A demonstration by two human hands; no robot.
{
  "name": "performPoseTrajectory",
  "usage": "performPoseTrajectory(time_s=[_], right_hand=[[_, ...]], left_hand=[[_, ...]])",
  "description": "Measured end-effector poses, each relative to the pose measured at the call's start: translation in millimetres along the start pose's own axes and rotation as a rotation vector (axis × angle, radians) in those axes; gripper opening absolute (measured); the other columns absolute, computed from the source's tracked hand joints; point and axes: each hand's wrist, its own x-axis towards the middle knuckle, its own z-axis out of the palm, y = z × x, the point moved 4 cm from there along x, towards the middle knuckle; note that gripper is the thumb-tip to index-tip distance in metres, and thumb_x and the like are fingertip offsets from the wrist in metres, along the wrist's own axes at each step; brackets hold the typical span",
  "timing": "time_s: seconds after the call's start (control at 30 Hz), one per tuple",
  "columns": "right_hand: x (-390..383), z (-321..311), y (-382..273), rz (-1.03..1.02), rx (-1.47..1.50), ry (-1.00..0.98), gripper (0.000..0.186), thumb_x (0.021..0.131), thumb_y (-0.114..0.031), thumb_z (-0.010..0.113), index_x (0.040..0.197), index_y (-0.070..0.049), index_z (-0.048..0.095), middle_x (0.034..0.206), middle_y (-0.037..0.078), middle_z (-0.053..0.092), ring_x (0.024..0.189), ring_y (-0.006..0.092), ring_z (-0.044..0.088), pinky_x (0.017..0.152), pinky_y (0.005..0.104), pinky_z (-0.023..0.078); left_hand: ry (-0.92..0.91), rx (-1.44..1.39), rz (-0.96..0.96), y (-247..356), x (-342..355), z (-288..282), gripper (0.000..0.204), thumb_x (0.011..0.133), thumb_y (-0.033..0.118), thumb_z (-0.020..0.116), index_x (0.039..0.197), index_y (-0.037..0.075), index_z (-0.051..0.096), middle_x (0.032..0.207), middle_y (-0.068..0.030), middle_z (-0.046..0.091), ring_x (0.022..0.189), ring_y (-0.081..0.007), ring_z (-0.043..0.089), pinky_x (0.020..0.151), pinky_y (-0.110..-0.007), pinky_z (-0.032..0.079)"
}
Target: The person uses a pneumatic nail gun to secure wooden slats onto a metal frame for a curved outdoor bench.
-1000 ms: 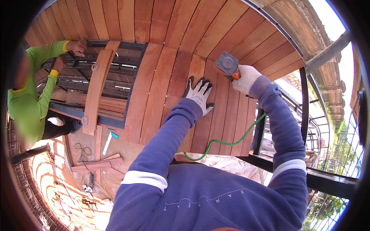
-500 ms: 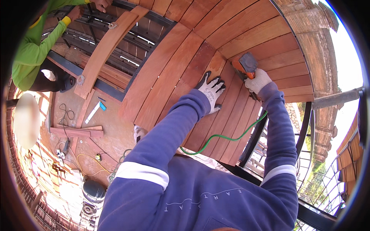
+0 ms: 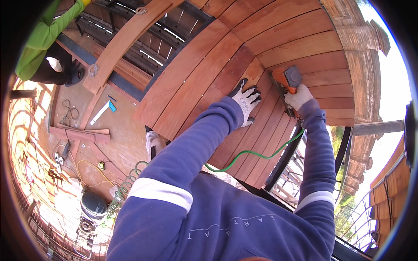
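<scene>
Reddish-brown wooden boards (image 3: 196,71) lie side by side under both hands, meeting another row at an angle beyond them. My left hand (image 3: 246,103), in a white glove with dark fingertips, presses flat on the boards with its fingers spread. To its right, my gloved right hand (image 3: 300,97) grips an orange and dark nail gun (image 3: 292,76) by its handle. The tool rests close against the boards near the angled joint; its tip is hard to make out. A green air hose (image 3: 257,153) runs from the handle, across the boards and back toward my body.
Upper left, a co-worker's green sleeve (image 3: 48,37) shows beside a long plank (image 3: 114,51) laid across a dark metal frame. On the floor are a square (image 3: 101,114), board offcuts (image 3: 80,134), a tape measure (image 3: 102,165), a coiled hose (image 3: 124,191) and a dark round-tanked machine (image 3: 93,203).
The whole view has shifted, so the boards and both my hands appear farther right. My hands keep about the same places on the boards. The co-worker's hands have mostly left the view.
</scene>
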Motion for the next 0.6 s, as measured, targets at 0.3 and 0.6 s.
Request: performPoseTrajectory(time_s=[0.3,0.6], right_hand=[[1,-8,-10,-0.003,-0.241,0.047,0.019,0.079,-0.010,0.065,0.093,0.002,0.062,0.068,0.008,0.062,0.060,0.0169,0.061,0.057,0.0350,0.049],[1,-11,-12,-0.059,-0.259,0.031,0.022,0.078,-0.015,0.067,0.093,0.002,0.064,0.068,0.011,0.065,0.061,0.0226,0.065,0.060,0.0374,0.052]], left_hand=[[0.004,0.002,0.007,-1,-1,1,0.077,0.099,0.056,0.043,0.160,0.011,0.031,0.169,-0.0083,0.024,0.157,-0.0256,0.017,0.124,-0.062,0.001],[0.004,0.008,0.000,-2,-1,3,0.078,0.099,0.057,0.043,0.160,0.011,0.030,0.169,-0.0077,0.023,0.157,-0.0254,0.017,0.124,-0.063,0.001]])
